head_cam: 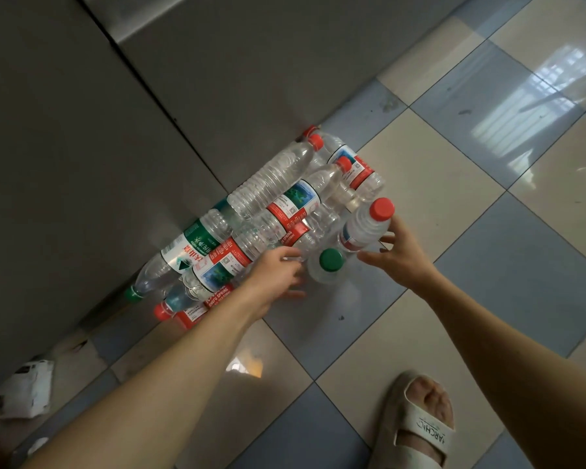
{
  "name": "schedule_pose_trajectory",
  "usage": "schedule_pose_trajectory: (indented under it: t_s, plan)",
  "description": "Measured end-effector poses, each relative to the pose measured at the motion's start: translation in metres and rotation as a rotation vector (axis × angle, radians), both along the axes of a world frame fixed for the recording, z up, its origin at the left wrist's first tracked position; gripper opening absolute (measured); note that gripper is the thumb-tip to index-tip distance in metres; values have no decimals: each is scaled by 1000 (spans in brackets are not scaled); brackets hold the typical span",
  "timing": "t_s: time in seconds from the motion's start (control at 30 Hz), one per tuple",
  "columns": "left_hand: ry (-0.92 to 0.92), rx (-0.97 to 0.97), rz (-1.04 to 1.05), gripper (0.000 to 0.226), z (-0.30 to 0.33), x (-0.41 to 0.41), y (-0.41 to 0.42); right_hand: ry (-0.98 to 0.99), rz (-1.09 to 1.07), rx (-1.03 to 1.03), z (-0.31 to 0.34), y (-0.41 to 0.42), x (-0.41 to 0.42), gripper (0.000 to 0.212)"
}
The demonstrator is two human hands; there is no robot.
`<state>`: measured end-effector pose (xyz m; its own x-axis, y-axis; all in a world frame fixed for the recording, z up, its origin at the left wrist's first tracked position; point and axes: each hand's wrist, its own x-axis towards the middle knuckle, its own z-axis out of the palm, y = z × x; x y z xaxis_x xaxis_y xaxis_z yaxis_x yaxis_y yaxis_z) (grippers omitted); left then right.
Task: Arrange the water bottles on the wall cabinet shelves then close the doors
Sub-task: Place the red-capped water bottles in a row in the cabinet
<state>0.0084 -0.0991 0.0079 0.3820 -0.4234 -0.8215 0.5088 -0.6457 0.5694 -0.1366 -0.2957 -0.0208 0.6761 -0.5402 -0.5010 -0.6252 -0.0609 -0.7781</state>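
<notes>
- Heap of clear plastic water bottles (278,211) lying on the tiled floor (454,204) against the grey cabinet front (82,130), stretched from 7 o'clock to 1 o'clock through picture centre; most on their sides, stacked two deep. None shelved yet, so judged the very start of the job.
- Look empty or near empty: see-through walls, no water line visible. Judged light, thin-walled, easily dented, prone to roll and slide off each other. Best taken round the ribbed body or by the stiffer neck under the cap.
- Left hand (278,275) at 6 o'clock of the heap, fingers curled toward the green-capped bottle (330,262); touching or just short of it, cannot tell, grasp not plainly closed.
- Right hand (398,252) at 4 o'clock of the heap, fingers spread apart and relaxed, reaching round the red-capped bottle (369,225) that stands tilted; fingertips at its side, no firm clasp visible.
- Green label (190,245) with white and red Chinese characters, too skewed to read surely.
- Red-and-white labels (295,204) with a blue-green picture; "SPRING" legible on two, likely a Nongfu Spring mark.
- Pale sandal (420,424) at 5 o'clock of the picture, strap lettering seen upside down, roughly "ARCH".
- Crumpled printed paper (21,390) at 8 o'clock, unreadable.
</notes>
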Motion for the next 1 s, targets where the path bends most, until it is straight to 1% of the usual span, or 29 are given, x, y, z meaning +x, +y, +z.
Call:
schedule_pose_trajectory:
  t_s: [0.03,0.07,0.1,0.13,0.2,0.27,0.37,0.47,0.57,0.63,0.67,0.77,0.87,1.0]
  plan:
    - [-123,-40,-85,54,-5,-5,7,9,-1,1,-3,0,0,90]
    - [-199,-95,-162,69,-10,-12,12,9,-3,2,-6,1,1,90]
    - [-234,-142,-214,81,-12,-18,14,4,-5,5,-9,1,3,90]
    - [-276,-173,-256,90,-15,-24,13,-7,-5,12,-11,2,6,88]
    - [-419,-183,-310,96,-19,-34,5,-35,-11,20,-15,4,11,83]
    - [-488,-193,-269,89,-23,-38,-5,-61,-51,19,-20,7,14,77]
    - [-477,-200,-194,73,-28,-38,-11,-86,-113,2,-26,10,15,72]
    - [-460,-203,-152,68,-27,-35,-7,-88,-126,8,-23,11,12,72]
    - [-439,-157,-81,57,-12,-29,6,-68,-91,14,-7,14,9,74]
    - [-423,-125,-47,53,10,-26,15,-52,-70,20,14,18,10,74]
    - [-410,-116,-27,55,25,-25,20,-44,-57,25,28,20,11,74]
    - [-397,-87,34,74,83,-22,33,-46,-2,42,86,30,18,76]
    - [-436,-69,119,74,155,-18,46,-55,77,60,161,43,28,74]
    - [-485,-81,237,75,272,-11,69,-94,199,59,283,64,46,70]
